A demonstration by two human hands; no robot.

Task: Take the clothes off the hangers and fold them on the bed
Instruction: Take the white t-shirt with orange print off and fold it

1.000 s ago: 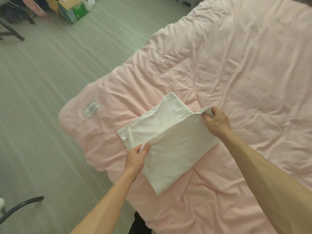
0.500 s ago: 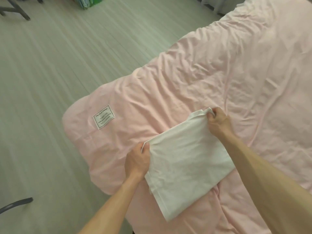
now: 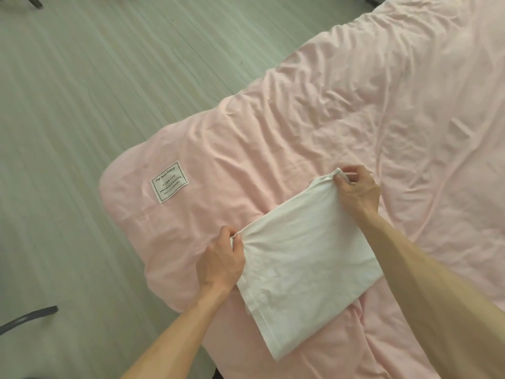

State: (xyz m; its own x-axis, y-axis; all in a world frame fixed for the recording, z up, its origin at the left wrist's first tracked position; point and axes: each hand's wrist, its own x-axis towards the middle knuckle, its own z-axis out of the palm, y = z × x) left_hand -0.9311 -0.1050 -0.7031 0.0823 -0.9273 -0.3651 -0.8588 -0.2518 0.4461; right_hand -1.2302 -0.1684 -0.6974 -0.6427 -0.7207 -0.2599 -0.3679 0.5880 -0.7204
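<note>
A white garment (image 3: 303,266) lies folded into a rectangle on the pink bed cover (image 3: 341,119), near the bed's left corner. My left hand (image 3: 221,258) pinches the garment's near-left corner at the fold. My right hand (image 3: 356,190) grips the far corner, where the cloth bunches between the fingers. The top edge of the fold runs taut between both hands. No hanger is in view.
A white label (image 3: 169,181) is sewn on the cover near the bed's corner. Grey wood floor (image 3: 82,105) lies to the left. A dark curved chair leg (image 3: 27,318) reaches in at the lower left.
Both hands have drawn the far layer of the garment back over the near part, so it now lies folded in half. The view has tilted down.
</note>
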